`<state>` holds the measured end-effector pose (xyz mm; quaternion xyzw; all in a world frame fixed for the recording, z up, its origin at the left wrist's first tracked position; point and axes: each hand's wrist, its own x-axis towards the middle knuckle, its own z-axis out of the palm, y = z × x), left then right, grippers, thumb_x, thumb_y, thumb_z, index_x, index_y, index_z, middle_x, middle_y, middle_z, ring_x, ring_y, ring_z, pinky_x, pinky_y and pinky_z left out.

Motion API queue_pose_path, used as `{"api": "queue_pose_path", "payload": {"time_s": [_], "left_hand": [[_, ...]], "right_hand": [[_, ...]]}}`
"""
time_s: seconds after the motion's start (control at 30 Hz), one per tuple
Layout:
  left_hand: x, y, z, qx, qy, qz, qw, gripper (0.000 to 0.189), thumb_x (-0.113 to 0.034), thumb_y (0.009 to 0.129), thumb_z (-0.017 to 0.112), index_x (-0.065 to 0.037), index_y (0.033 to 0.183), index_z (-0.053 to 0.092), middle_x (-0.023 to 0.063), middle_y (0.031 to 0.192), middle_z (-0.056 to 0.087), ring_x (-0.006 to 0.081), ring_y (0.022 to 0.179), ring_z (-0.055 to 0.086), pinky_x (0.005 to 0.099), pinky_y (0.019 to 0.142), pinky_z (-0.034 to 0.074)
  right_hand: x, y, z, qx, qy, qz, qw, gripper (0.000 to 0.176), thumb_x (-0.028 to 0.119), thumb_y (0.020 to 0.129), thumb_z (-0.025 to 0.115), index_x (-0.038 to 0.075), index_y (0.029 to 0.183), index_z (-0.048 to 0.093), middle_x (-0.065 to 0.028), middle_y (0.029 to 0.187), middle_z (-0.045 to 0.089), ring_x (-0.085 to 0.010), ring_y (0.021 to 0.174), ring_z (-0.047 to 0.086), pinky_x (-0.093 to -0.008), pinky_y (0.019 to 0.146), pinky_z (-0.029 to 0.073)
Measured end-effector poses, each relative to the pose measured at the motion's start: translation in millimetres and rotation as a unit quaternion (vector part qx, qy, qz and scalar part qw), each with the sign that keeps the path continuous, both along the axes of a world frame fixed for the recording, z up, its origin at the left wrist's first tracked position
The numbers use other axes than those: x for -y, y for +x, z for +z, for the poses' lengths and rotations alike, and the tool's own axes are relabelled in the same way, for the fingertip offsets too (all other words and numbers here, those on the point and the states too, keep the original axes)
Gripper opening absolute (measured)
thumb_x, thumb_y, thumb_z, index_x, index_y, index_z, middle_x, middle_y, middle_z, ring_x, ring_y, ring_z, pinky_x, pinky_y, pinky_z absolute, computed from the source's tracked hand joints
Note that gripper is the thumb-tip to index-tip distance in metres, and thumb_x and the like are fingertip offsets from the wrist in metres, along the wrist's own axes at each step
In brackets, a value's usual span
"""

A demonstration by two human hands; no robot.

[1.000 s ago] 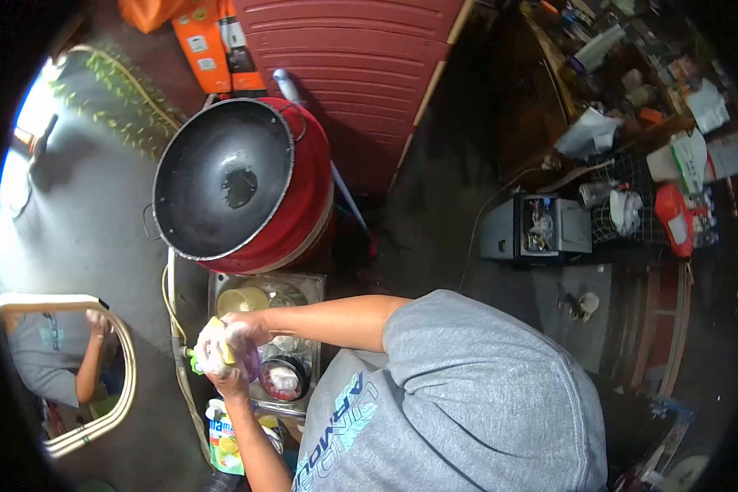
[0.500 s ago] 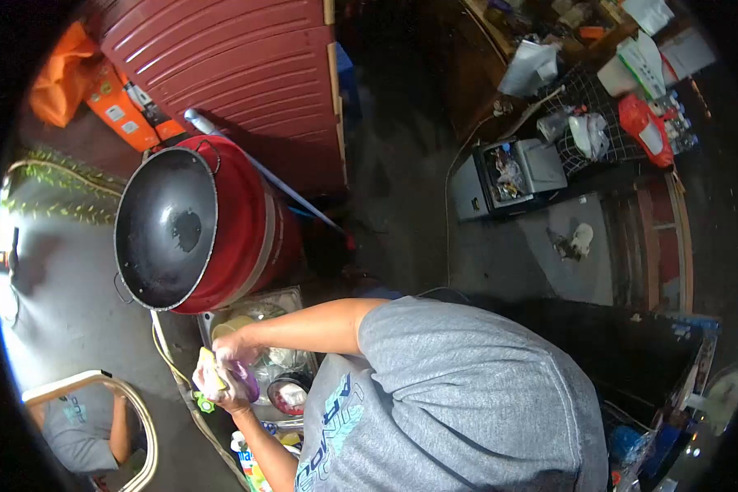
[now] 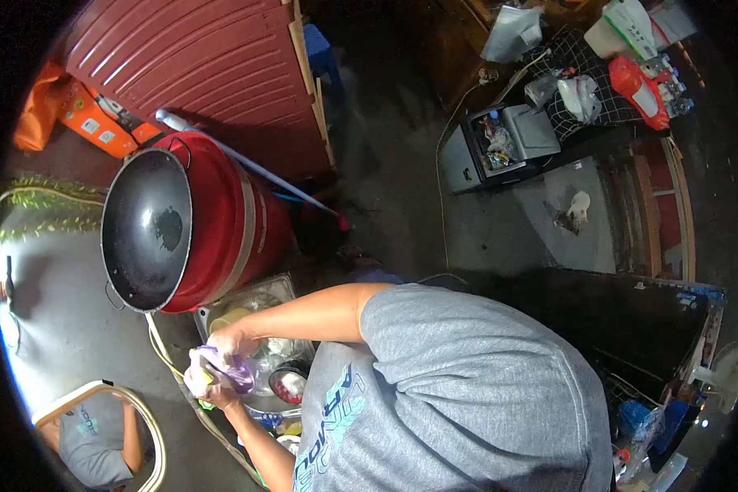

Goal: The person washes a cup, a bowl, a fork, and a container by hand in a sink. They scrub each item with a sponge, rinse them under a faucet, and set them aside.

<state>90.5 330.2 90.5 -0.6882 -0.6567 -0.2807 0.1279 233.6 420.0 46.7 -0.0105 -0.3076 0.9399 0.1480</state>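
My two soapy hands are close together over the left edge of a sink (image 3: 272, 403). Closed around a yellow sponge (image 3: 207, 378), my left hand (image 3: 216, 395) is covered in white foam. My right hand (image 3: 231, 339) grips the upper edge of a thin purple item (image 3: 236, 371), whose exact kind is blurred and partly hidden. The sponge and the purple item touch between the hands. Inside the sink, near my right forearm, are a tan round container (image 3: 234, 318), a dark-rimmed bowl (image 3: 289, 384) with red and white inside, and clear plastic-looking ware (image 3: 280, 348).
A black wok (image 3: 148, 230) rests on a red drum (image 3: 230, 221) beyond my right hand. A long pole (image 3: 246, 160) leans behind the drum. A mirror (image 3: 154, 435) stands at lower left. An open grey box (image 3: 500, 148) and a cat (image 3: 576, 209) are at upper right.
The purple item has shifted up and left between my hands and shows more of its surface. My hands stay together. The whole view has tilted slightly.
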Motion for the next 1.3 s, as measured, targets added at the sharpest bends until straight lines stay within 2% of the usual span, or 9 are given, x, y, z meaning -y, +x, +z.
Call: {"api": "queue_pose_path", "payload": {"time_s": [0.1, 0.17, 0.2, 0.33, 0.4, 0.53, 0.67, 0.77, 1.3], "left_hand": [[-2.0, 19.9, 26.8, 0.009, -0.017, -0.047, 0.999, 0.016, -0.009, 0.088, 0.059, -0.002, 0.099, 0.069, 0.0130, 0.097, 0.069, 0.0294, 0.088, 0.061, 0.0412, 0.080, 0.048], [4.4, 30.9, 19.0, 0.169, -0.031, -0.056, 0.984, 0.016, -0.009, 0.084, 0.063, -0.004, 0.098, 0.069, 0.0126, 0.098, 0.068, 0.0298, 0.091, 0.062, 0.0422, 0.081, 0.049], [0.8, 14.9, 17.7, -0.052, 0.009, -0.150, 0.987, 0.020, -0.009, 0.083, 0.062, -0.004, 0.102, 0.067, 0.0126, 0.098, 0.067, 0.0298, 0.088, 0.062, 0.0420, 0.080, 0.050], [11.5, -4.2, 21.8, -0.044, 0.057, -0.053, 0.996, 0.015, -0.009, 0.082, 0.062, -0.006, 0.095, 0.070, 0.0110, 0.089, 0.069, 0.0305, 0.079, 0.065, 0.0429, 0.077, 0.051], [9.5, -7.3, 31.8, -0.058, 0.098, -0.033, 0.993, 0.013, -0.008, 0.082, 0.061, -0.008, 0.091, 0.071, 0.0102, 0.085, 0.070, 0.0309, 0.074, 0.066, 0.0434, 0.075, 0.052], [4.5, 5.2, 68.9, 0.052, 0.090, -0.115, 0.988, 0.014, -0.009, 0.075, 0.067, -0.005, 0.088, 0.069, 0.0136, 0.088, 0.068, 0.0312, 0.077, 0.064, 0.0408, 0.068, 0.050], [24.6, -32.2, 22.4, 0.033, 0.071, 0.153, 0.985, 0.009, -0.010, 0.079, 0.067, -0.005, 0.085, 0.067, 0.0113, 0.075, 0.062, 0.0299, 0.068, 0.060, 0.0394, 0.060, 0.048], [29.6, -25.2, 37.8, -0.008, 0.082, 0.030, 0.996, 0.012, -0.010, 0.078, 0.067, -0.005, 0.089, 0.064, 0.0113, 0.077, 0.062, 0.0289, 0.068, 0.060, 0.0395, 0.059, 0.048], [-1.1, 7.4, 88.6, 0.009, -0.008, 0.002, 1.000, 0.019, -0.012, 0.074, 0.068, -0.008, 0.092, 0.070, 0.0123, 0.085, 0.064, 0.0325, 0.080, 0.061, 0.0423, 0.071, 0.050]], "right_hand": [[-8.9, -13.7, -2.5, -0.024, -0.193, 0.105, 0.975, 0.013, 0.013, 0.077, 0.065, 0.006, 0.087, 0.067, -0.0105, 0.080, 0.068, -0.0235, 0.069, 0.064, -0.0394, 0.071, 0.054], [-9.3, -3.9, 1.8, 0.031, -0.110, 0.060, 0.992, 0.015, 0.007, 0.082, 0.057, 0.006, 0.094, 0.066, -0.0045, 0.083, 0.066, -0.0174, 0.077, 0.063, -0.0340, 0.065, 0.053], [-9.0, 7.0, 23.7, 0.100, -0.017, 0.041, 0.994, 0.018, 0.006, 0.081, 0.060, 0.006, 0.098, 0.066, -0.0038, 0.086, 0.065, -0.0154, 0.078, 0.061, -0.0316, 0.066, 0.052], [-8.7, -13.0, 2.1, -0.096, 0.153, 0.008, 0.983, 0.035, 0.002, 0.078, 0.064, 0.004, 0.112, 0.062, -0.0041, 0.099, 0.064, -0.0124, 0.085, 0.061, -0.0297, 0.071, 0.054], [-5.3, 2.9, 24.1, 0.000, -0.049, 0.046, 0.998, 0.048, 0.007, 0.079, 0.063, 0.003, 0.126, 0.051, -0.0068, 0.106, 0.064, -0.0131, 0.088, 0.063, -0.0284, 0.074, 0.054], [-13.2, -16.7, 32.3, 0.036, -0.017, 0.119, 0.992, 0.049, -0.003, 0.074, 0.056, 0.001, 0.122, 0.053, -0.0057, 0.101, 0.064, -0.0132, 0.090, 0.062, -0.0295, 0.081, 0.051], [-3.0, -15.3, 72.4, 0.068, 0.027, 0.093, 0.993, 0.051, -0.007, 0.072, 0.053, 0.001, 0.122, 0.053, -0.0041, 0.098, 0.062, -0.0132, 0.085, 0.061, -0.0286, 0.078, 0.051], [3.6, -19.9, 81.4, 0.086, 0.031, 0.076, 0.993, 0.053, -0.008, 0.071, 0.053, 0.000, 0.123, 0.053, -0.0041, 0.098, 0.062, -0.0134, 0.081, 0.061, -0.0280, 0.075, 0.051], [-4.2, -2.0, 61.6, 0.084, 0.107, -0.012, 0.991, 0.043, -0.006, 0.073, 0.052, 0.001, 0.115, 0.055, -0.0027, 0.095, 0.061, -0.0105, 0.083, 0.058, -0.0263, 0.073, 0.048]]}}
